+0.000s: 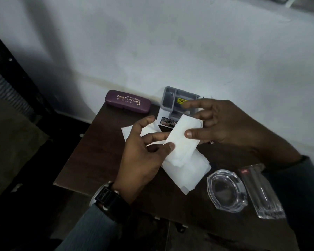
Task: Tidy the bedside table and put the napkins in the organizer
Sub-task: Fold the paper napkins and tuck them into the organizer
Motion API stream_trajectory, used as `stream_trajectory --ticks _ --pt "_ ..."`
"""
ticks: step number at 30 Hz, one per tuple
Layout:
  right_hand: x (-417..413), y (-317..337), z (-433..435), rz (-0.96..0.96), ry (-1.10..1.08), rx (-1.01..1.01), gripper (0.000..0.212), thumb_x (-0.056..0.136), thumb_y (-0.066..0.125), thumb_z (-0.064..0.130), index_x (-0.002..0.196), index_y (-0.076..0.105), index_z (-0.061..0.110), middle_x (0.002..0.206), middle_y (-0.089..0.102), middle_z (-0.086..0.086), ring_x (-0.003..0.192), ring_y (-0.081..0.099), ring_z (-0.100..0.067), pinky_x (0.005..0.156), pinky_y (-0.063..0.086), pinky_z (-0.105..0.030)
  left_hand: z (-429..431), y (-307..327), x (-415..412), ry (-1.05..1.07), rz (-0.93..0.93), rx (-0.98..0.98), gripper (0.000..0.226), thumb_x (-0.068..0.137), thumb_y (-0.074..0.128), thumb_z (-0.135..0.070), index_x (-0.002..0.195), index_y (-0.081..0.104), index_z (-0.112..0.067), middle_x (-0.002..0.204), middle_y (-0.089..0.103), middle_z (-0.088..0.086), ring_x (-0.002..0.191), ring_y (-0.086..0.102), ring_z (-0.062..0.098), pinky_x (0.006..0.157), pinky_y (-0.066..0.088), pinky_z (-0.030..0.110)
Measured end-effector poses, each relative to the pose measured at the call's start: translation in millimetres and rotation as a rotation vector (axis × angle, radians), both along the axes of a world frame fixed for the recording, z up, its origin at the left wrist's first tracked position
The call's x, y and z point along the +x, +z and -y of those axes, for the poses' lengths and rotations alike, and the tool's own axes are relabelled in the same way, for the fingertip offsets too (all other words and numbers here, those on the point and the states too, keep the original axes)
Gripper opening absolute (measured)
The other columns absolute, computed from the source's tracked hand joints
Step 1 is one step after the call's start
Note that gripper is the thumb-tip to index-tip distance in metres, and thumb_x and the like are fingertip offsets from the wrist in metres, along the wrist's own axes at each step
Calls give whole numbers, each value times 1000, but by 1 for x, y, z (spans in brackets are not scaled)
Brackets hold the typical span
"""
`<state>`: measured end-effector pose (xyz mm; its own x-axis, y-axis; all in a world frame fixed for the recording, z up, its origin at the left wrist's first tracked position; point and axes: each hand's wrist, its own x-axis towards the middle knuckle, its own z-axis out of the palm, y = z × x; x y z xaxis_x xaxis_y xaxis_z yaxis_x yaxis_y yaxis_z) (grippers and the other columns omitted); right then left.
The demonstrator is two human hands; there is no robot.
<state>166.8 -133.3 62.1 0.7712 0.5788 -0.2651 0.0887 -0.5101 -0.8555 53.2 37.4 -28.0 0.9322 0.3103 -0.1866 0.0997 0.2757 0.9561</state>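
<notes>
Task was judged to be at an early stage. The left hand (143, 156) and right hand (223, 124) each pinched one folded napkin (181, 140) between thumb and fingers, above the desk (101, 151) and just before the organizer (169, 100). Its visible compartments held no napkins. Loose napkins (194, 171) lay beneath the hands. The spectacle case (128, 101), ashtray (227, 191) and tumbler (261, 194) lay scattered and, in my judgement, not yet tidied.

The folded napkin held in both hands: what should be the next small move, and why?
Probably lift the folded napkin toward the grey organizer and slip it into an open compartment. The left hand and right hand both pinch it, and the organizer stands just behind. Other napkins lie loose on the table.
</notes>
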Motion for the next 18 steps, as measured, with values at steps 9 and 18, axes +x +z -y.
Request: stream_trajectory --ticks 9,18 --pt "26 15 -10 317 45 -194 49 76 90 17 120 73 29 80 75 22 70 67 11 64 48 -3 -1 5 0 56 -33 -95 60 84 85 -11 130 55 -33 113 79 -16 95 79 11 82 63 32" --pt "95 28 -23 994 140 -317 49 92 71 15 138 58 26 112 71 -6 103 63 -10 88 42 -17 -4 2 1 162 -151 -182 43 89 81 -20 124 60 -33 104 81 -9 97 79 17 82 64 38"
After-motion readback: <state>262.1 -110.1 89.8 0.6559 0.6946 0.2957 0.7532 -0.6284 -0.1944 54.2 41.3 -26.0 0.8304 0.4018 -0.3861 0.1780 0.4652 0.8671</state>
